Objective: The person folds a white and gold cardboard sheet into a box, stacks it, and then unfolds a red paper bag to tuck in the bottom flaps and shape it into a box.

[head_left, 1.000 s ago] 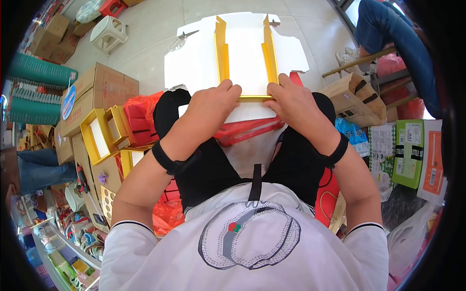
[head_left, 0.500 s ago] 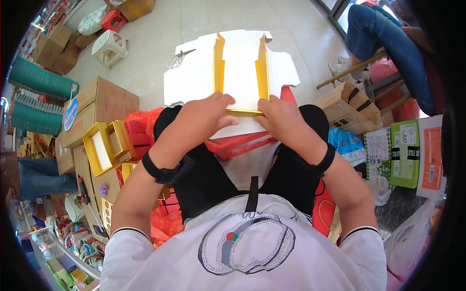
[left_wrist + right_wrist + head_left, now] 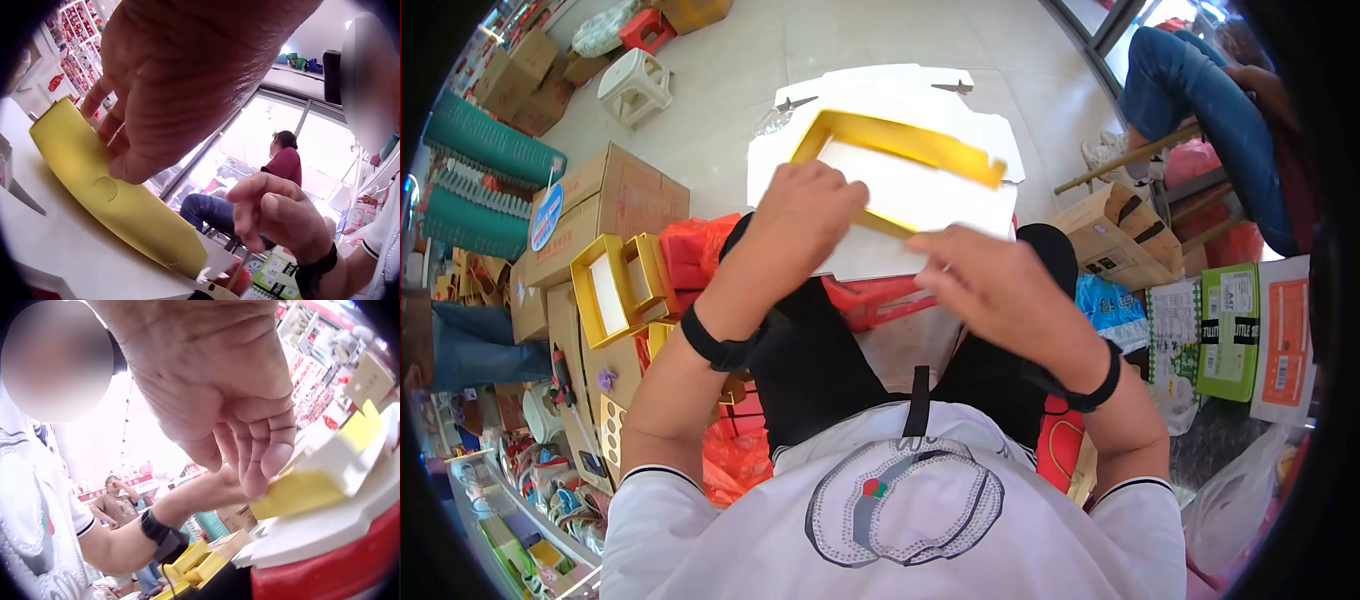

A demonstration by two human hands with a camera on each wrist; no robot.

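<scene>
A gold tray-like box with a white inside (image 3: pixel 900 185) lies turned at an angle on flat white card pieces (image 3: pixel 880 85). Its long walls stand up, and the right end shows no wall. The left hand (image 3: pixel 810 215) grips the near left part of the box; in the left wrist view this hand (image 3: pixel 175 94) has its thumb on the yellow wall (image 3: pixel 112 181) and its fingers over the top edge. The right hand (image 3: pixel 1000 290), slightly blurred, has loosely bent fingers beside the near wall. In the right wrist view, its fingertips (image 3: pixel 269 469) are close to the yellow wall (image 3: pixel 300 495); contact is unclear.
Gold boxes (image 3: pixel 605 290) and a large carton (image 3: pixel 625 205) stand at the left. Red plastic (image 3: pixel 870 300) lies under the card. A paper bag (image 3: pixel 1115 235) and a green box (image 3: pixel 1228 330) are at the right, near a seated person's jeans (image 3: pixel 1190 110).
The gold box has turned from pointing away to lying diagonally, its open end now toward the right. The left hand moved along with it; the right hand came off its corner and moved nearer the body.
</scene>
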